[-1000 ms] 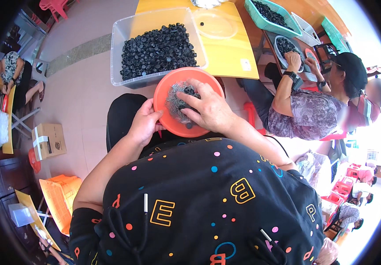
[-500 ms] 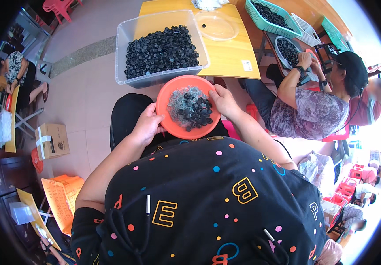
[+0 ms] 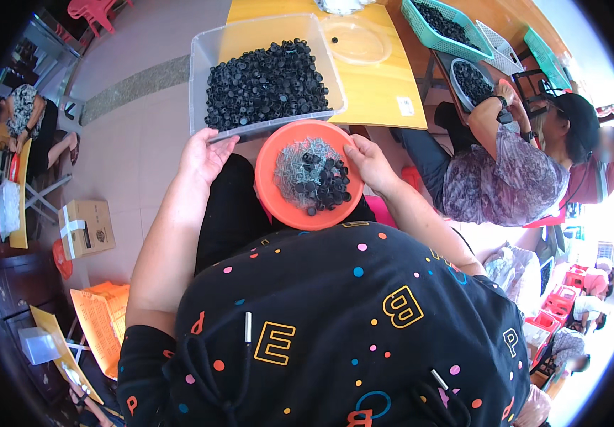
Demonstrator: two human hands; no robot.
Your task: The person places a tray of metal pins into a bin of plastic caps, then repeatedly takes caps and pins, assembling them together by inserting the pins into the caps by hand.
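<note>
Caps (image 3: 335, 182) lay in an orange bowl (image 3: 268, 181) pinched by the right hand (image 3: 373, 165), seemingly for steadiness; whether the left hand (image 3: 205, 158) gripped the clear bin (image 3: 200, 78), I couldn't tell

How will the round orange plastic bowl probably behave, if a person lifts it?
The round orange plastic bowl is probably fairly stiff: its rim looks evenly round although the right hand grips it. It may tip if lifted only from that side. The small round black caps and thin silvery metal pieces lie loose, so they would likely slide.
</note>
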